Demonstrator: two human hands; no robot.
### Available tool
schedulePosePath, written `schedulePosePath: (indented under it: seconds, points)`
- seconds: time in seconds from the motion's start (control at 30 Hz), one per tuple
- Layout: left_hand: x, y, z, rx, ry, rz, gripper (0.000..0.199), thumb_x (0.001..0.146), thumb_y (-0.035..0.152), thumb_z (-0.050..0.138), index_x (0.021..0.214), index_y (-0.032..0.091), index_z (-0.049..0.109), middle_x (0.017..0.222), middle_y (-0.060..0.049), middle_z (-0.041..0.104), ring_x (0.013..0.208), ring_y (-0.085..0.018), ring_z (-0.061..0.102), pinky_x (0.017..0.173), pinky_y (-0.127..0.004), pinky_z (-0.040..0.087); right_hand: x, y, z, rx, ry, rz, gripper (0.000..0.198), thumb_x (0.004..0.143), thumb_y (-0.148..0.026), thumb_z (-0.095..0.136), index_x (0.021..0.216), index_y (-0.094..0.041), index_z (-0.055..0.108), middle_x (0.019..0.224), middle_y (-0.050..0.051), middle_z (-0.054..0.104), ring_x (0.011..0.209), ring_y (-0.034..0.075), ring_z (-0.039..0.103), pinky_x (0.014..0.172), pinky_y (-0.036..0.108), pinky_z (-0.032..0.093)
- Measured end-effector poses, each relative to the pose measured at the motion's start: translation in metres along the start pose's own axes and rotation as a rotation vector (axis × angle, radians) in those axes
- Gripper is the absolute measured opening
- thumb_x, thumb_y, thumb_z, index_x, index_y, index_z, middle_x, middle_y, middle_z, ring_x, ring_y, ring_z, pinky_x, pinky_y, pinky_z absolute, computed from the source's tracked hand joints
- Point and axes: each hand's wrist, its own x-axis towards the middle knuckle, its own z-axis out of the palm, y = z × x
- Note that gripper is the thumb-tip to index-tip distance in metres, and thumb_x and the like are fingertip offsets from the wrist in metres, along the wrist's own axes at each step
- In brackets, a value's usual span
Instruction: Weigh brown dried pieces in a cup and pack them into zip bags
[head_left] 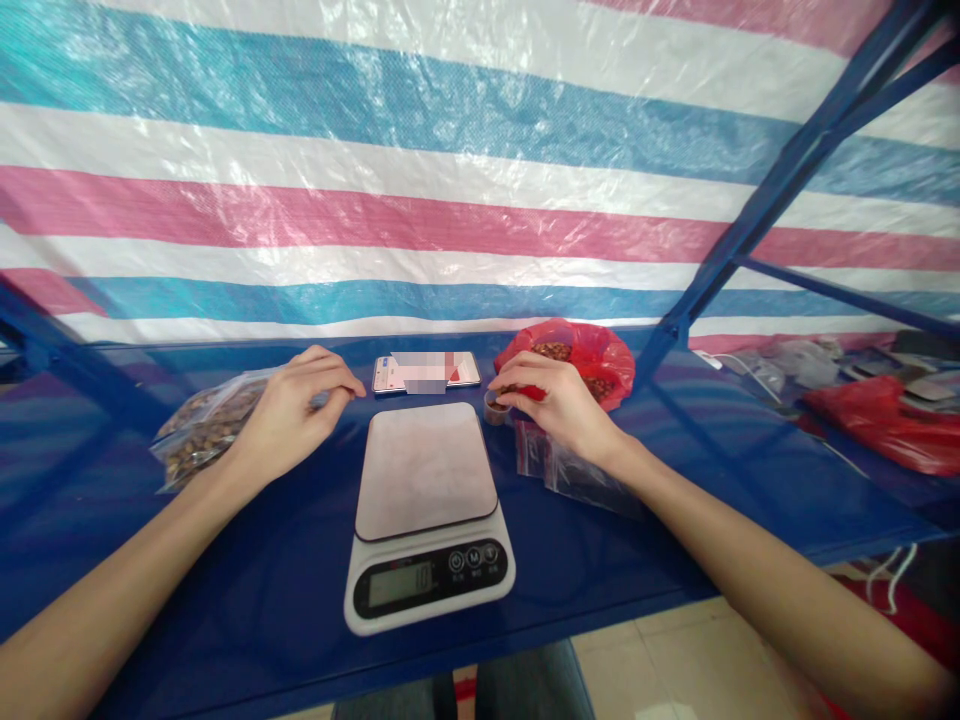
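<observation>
My left hand (307, 405) hovers past the scale's far left corner, its fingers curled in toward the thumb; nothing shows between them. Right of the scale, my right hand (555, 400) has its thumb and fingers closed at the rim of a small clear plastic cup (495, 412) with a little brown matter in it. The fingers partly hide the cup. Between my forearms lies a white kitchen scale (427, 475) with a bare weighing plate; its display is lit. Behind my right hand, an open red plastic bag (611, 350) holds reddish-brown nuts or beans (553, 351).
A clear zip bag of brown pieces (199, 445) lies by my left wrist. A phone (469, 370) rests behind the scale. Flat clear zip bags (581, 475) lie below my right hand. Blue metal posts (750, 225) flank the blue table (300, 580); more bags (892, 425) lie far right.
</observation>
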Motion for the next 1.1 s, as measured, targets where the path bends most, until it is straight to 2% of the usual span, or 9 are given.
schedulePosePath:
  seconds: [0.37,0.63,0.83,0.97,1.1]
  points:
    - [-0.002,-0.001,-0.002,-0.004,-0.005,0.005,0.031,0.094,0.02,0.048,0.078,0.02,0.075,0.083,-0.004,0.074,0.087,-0.021,0.063,0.086,-0.037,0.051,0.0,0.0,-0.002,-0.033,-0.03,-0.071,0.019,0.095,-0.007,0.068,0.102,-0.02,0.08,0.106,0.008,0.074,0.099,0.021,0.072,0.09,0.035,0.058]
    - [0.002,0.003,0.0,-0.018,-0.022,-0.027,0.03,0.092,0.022,0.049,0.076,0.022,0.074,0.084,-0.003,0.076,0.09,-0.022,0.064,0.087,-0.037,0.051,0.002,-0.002,0.001,-0.029,0.006,-0.04,0.015,0.096,-0.014,0.071,0.105,-0.022,0.079,0.111,0.008,0.074,0.102,0.022,0.072,0.093,0.038,0.059]
    - [0.001,0.001,0.001,-0.02,-0.029,-0.056,0.03,0.091,0.024,0.049,0.075,0.023,0.074,0.084,-0.003,0.076,0.091,-0.023,0.064,0.087,-0.038,0.051,0.005,0.0,-0.007,0.023,0.069,-0.023,0.013,0.096,-0.019,0.071,0.105,-0.024,0.08,0.114,0.007,0.076,0.109,0.024,0.071,0.099,0.04,0.058]
    - [0.001,-0.001,0.002,-0.019,-0.032,-0.031,0.029,0.092,0.022,0.049,0.076,0.023,0.074,0.084,-0.004,0.076,0.089,-0.023,0.063,0.085,-0.038,0.051,0.006,0.001,-0.009,0.083,0.078,-0.025,0.011,0.093,-0.019,0.074,0.102,-0.022,0.08,0.11,0.007,0.076,0.105,0.023,0.072,0.096,0.038,0.058]
    - [0.001,-0.001,0.002,-0.022,-0.027,-0.02,0.029,0.092,0.022,0.05,0.077,0.023,0.074,0.084,-0.003,0.075,0.088,-0.023,0.063,0.084,-0.037,0.05,0.006,0.003,-0.013,0.045,0.073,-0.015,0.016,0.097,-0.015,0.066,0.101,-0.022,0.079,0.109,0.007,0.077,0.102,0.022,0.072,0.093,0.037,0.057]
